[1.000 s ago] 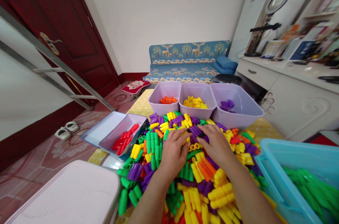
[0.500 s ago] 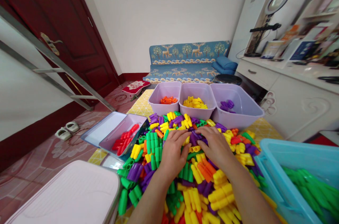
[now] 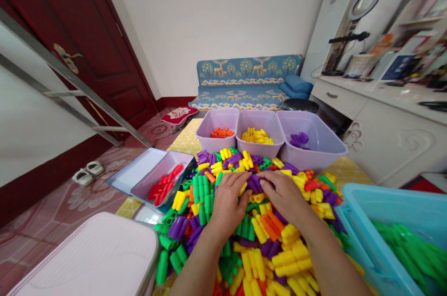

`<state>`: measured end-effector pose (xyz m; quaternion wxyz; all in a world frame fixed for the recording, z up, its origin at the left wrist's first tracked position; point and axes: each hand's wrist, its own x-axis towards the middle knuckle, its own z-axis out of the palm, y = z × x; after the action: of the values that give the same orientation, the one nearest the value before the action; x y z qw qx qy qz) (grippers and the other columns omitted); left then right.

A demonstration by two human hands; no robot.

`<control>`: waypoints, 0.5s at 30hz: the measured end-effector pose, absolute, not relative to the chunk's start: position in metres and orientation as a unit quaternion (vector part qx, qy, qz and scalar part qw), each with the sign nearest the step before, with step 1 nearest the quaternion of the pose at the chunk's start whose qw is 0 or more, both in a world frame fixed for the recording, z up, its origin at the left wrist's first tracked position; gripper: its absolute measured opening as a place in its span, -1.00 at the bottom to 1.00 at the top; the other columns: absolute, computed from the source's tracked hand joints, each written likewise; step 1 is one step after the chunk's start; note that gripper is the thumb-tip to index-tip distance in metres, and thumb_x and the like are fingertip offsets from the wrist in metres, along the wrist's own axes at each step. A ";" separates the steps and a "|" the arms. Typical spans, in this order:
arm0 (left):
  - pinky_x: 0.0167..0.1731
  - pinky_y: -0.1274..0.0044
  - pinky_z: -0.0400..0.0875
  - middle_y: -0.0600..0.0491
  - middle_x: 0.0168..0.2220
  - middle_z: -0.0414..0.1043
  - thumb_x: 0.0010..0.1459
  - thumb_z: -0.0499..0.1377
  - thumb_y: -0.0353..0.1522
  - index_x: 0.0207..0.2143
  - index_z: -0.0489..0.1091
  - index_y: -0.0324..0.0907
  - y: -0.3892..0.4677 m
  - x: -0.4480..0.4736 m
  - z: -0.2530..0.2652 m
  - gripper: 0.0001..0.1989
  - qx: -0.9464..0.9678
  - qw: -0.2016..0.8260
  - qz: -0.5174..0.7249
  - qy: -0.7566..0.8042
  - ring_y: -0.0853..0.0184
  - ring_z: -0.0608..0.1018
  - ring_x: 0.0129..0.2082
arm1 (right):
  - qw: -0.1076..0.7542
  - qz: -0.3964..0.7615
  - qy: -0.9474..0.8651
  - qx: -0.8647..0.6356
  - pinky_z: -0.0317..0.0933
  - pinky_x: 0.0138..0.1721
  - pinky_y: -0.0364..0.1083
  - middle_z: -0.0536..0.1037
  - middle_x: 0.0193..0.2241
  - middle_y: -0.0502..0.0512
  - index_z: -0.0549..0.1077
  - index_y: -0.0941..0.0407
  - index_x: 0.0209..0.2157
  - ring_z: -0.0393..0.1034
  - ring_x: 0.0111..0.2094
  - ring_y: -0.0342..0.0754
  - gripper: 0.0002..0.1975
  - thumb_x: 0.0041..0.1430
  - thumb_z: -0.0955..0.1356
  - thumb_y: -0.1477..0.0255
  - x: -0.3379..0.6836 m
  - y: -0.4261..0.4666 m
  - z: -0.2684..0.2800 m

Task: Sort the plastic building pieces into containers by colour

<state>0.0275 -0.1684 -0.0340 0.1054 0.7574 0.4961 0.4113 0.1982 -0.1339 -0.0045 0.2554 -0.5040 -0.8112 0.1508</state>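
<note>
My left hand [image 3: 228,198] and my right hand [image 3: 284,193] meet over the middle of a heap of colourful plastic tube blocks. Between them is a purple tube block [image 3: 255,184], with the fingertips and thumbs of both hands closed at its two ends. A yellow block [image 3: 243,188] shows under the curved fingers of my left hand. Around the hands lie green blocks [image 3: 200,188], orange blocks [image 3: 272,225] and yellow blocks [image 3: 291,258], many joined in rows. My palms and fingers hide part of the heap.
Three lilac bins at the back hold orange, yellow and purple blocks: left bin [image 3: 217,143], middle bin [image 3: 260,148], right bin [image 3: 314,160]. A box [image 3: 141,189] of red blocks is at left, near a pale pink lid [image 3: 94,258]. At right, a blue tub [image 3: 366,235] contains green blocks.
Both hands stay in nearly the same place, with only slight finger movement. The purple block between them has shifted and turned a little. Bins and boxes are unchanged.
</note>
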 end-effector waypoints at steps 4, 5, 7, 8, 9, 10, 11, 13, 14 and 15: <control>0.06 0.29 0.30 0.00 0.02 0.44 0.16 0.14 -0.48 0.09 0.33 -0.08 -0.169 0.027 -0.034 -0.57 0.762 0.106 0.412 0.489 0.20 0.40 0.02 | 0.257 0.183 -0.811 -0.492 0.27 -0.09 0.01 0.59 -0.17 0.15 0.53 0.09 -0.15 0.47 -0.16 0.06 -0.72 0.17 0.28 0.34 0.193 -0.136 -0.004; 0.05 0.29 0.30 0.00 0.02 0.44 0.16 0.14 -0.48 0.10 0.32 -0.07 -0.169 0.027 -0.034 -0.57 0.762 0.106 0.411 0.489 0.20 0.41 0.02 | 0.266 0.183 -0.807 -0.495 0.28 -0.09 0.01 0.59 -0.17 0.14 0.54 0.09 -0.16 0.47 -0.16 0.06 -0.73 0.15 0.30 0.34 0.193 -0.136 -0.004; 0.05 0.29 0.30 0.00 0.02 0.44 0.16 0.15 -0.47 0.12 0.30 -0.07 -0.168 0.027 -0.034 -0.54 0.759 0.104 0.411 0.495 0.19 0.40 0.02 | 0.291 0.170 -0.789 -0.513 0.29 -0.10 0.02 0.60 -0.19 0.13 0.55 0.08 -0.18 0.48 -0.17 0.06 -0.75 0.13 0.30 0.36 0.196 -0.136 -0.004; 0.05 0.29 0.30 0.00 0.03 0.43 0.15 0.15 -0.47 0.12 0.29 -0.07 -0.168 0.027 -0.034 -0.53 0.757 0.103 0.410 0.498 0.19 0.40 0.03 | 0.303 0.165 -0.777 -0.527 0.29 -0.12 0.02 0.61 -0.21 0.12 0.55 0.08 -0.19 0.48 -0.19 0.07 -0.75 0.14 0.30 0.35 0.198 -0.136 -0.003; 0.05 0.29 0.30 0.00 0.03 0.43 0.15 0.15 -0.48 0.13 0.29 -0.07 -0.168 0.027 -0.035 -0.53 0.755 0.102 0.410 0.502 0.19 0.40 0.03 | 0.314 0.165 -0.763 -0.541 0.31 -0.16 0.02 0.61 -0.25 0.11 0.55 0.08 -0.20 0.49 -0.22 0.07 -0.74 0.13 0.30 0.33 0.202 -0.136 -0.002; 0.05 0.30 0.30 0.00 0.03 0.43 0.15 0.15 -0.48 0.12 0.29 -0.07 -0.168 0.027 -0.035 -0.53 0.753 0.102 0.410 0.504 0.20 0.39 0.03 | 0.320 0.174 -0.750 -0.552 0.32 -0.22 0.01 0.62 -0.30 0.10 0.55 0.08 -0.20 0.49 -0.28 0.06 -0.73 0.13 0.31 0.30 0.206 -0.136 0.000; 0.05 0.30 0.30 0.00 0.03 0.43 0.15 0.15 -0.48 0.12 0.29 -0.07 -0.168 0.027 -0.035 -0.54 0.753 0.101 0.411 0.504 0.20 0.39 0.04 | 0.325 0.193 -0.739 -0.558 0.33 -0.28 -0.01 0.61 -0.36 0.08 0.55 0.07 -0.21 0.49 -0.34 0.05 -0.73 0.11 0.32 0.28 0.210 -0.136 0.002; 0.06 0.30 0.30 0.01 0.04 0.43 0.16 0.15 -0.48 0.10 0.32 -0.08 -0.168 0.027 -0.036 -0.56 0.753 0.100 0.410 0.504 0.21 0.39 0.04 | 0.340 0.258 -0.714 -0.555 0.34 -0.37 -0.04 0.59 -0.46 0.05 0.56 0.09 -0.25 0.48 -0.44 0.01 -0.73 0.07 0.36 0.25 0.218 -0.136 0.005; 0.07 0.30 0.29 0.01 0.04 0.43 0.16 0.15 -0.47 0.08 0.33 -0.08 -0.168 0.027 -0.036 -0.58 0.754 0.099 0.410 0.504 0.21 0.39 0.04 | 0.366 0.294 -0.688 -0.553 0.35 -0.39 -0.05 0.58 -0.48 0.05 0.56 0.10 -0.26 0.48 -0.46 0.00 -0.73 0.04 0.38 0.24 0.221 -0.136 0.007; 0.07 0.30 0.29 0.01 0.04 0.43 0.16 0.15 -0.47 0.07 0.34 -0.08 -0.168 0.027 -0.036 -0.60 0.754 0.098 0.410 0.504 0.21 0.40 0.04 | 0.414 0.326 -0.649 -0.549 0.37 -0.39 -0.05 0.57 -0.48 0.05 0.54 0.11 -0.25 0.48 -0.46 -0.01 -0.70 0.03 0.40 0.22 0.223 -0.136 0.009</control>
<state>0.0272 -0.1677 -0.0361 0.0980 0.7539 0.5042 0.4097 0.2230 -0.1357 0.0092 0.4145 -0.5485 -0.6488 0.3262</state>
